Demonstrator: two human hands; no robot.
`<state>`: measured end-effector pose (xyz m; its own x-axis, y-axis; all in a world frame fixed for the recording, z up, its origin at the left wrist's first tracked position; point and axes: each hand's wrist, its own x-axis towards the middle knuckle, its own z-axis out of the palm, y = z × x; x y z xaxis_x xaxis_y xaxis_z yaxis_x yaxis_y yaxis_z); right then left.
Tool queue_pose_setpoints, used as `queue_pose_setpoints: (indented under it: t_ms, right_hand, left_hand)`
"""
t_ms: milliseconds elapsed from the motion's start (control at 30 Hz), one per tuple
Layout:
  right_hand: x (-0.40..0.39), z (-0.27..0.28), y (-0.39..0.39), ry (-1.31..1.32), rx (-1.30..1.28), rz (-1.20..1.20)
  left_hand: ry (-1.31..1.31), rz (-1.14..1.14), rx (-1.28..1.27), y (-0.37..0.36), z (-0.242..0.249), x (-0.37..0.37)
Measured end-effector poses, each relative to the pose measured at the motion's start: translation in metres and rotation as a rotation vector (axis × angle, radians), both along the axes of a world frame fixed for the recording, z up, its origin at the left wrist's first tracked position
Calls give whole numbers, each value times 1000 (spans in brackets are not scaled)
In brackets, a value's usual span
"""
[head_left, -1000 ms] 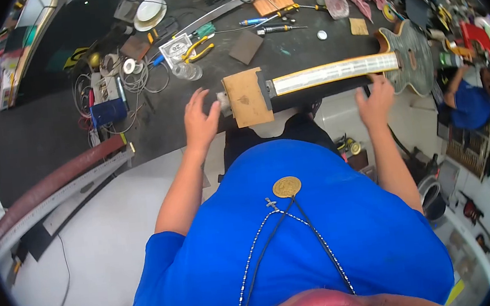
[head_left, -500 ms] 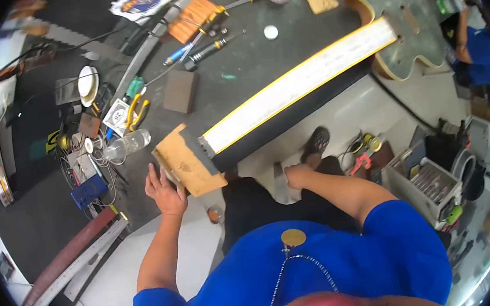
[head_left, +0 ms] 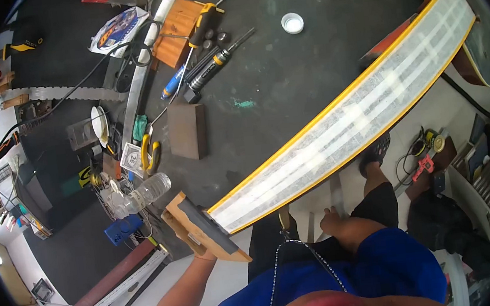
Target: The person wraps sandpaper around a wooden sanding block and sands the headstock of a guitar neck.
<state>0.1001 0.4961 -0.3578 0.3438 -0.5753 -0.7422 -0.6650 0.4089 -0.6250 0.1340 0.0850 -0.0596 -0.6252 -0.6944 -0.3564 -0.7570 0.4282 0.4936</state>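
Behind the headstock (head_left: 200,229) is the left hand (head_left: 206,255), right hand (head_left: 332,223) away, fingers' hold unclear.

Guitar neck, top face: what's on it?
Pale strips run along the guitar neck; cardboard sits at its narrow end. The surface beneath the strips, and whatever the cardboard covers, can't be seen.

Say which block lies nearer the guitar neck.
The grey-brown block beside the yellow-handled pliers; the orange-brown wooden block lies farther from the guitar neck.
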Motion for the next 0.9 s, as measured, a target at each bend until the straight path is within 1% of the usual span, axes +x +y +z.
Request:
queue_pose_setpoints:
  t_ms: [67, 100, 167, 200, 267, 300, 333, 400, 433, 533, 633, 733, 833, 867, 900]
  right_hand:
    - [-20, -4, -9, 20, -14, -61]
    - [-42, -2, -22, 8, -12, -10]
    - [-90, 5, -60, 8, -11, 92]
    - [-113, 7, -75, 28, -2, 61]
    - [-158, 15, -105, 66, 8, 3]
    - [-193, 44, -119, 139, -18, 28]
    - [-219, 60, -133, 157, -22, 52]
    - [-258, 77, -153, 143, -19, 105]
    - [-271, 77, -159, 124, -16, 128]
    - [-288, 68, -167, 89, 2, 159]
    - [-287, 54, -170, 69, 0, 162]
    - [-275, 36, -153, 111, -70, 86]
    - [-255, 3, -134, 192, -206, -42]
    - [-252, 2, -132, 203, -239, -67]
    - [-254, 4, -130, 220, -268, -88]
  left_hand:
    - [42, 44, 74, -3, 4, 0]
    - [69, 62, 103, -4, 6, -2]
    - [103, 32, 76, -4, 10, -7]
    - [70, -70, -71, 1, 17, -17]
    - [-64, -293, -535, 14, 30, -30]
    - [-115, -397, -613, 8, 28, -24]
    - [-111, -396, -621, 7, 24, -19]
    - [-106, -408, -643, 6, 27, -22]
    - [-87, -407, -655, 5, 28, -23]
    - [-45, -401, -667, 10, 28, -22]
    - [2, -387, -681, 11, 25, -18]
    - [23, -346, -668, 18, 27, -21]
    - [93, -370, -721, 17, 24, -17]
    - [119, -369, -736, 18, 31, -20]
    - [151, -385, -649, 12, 40, -23]
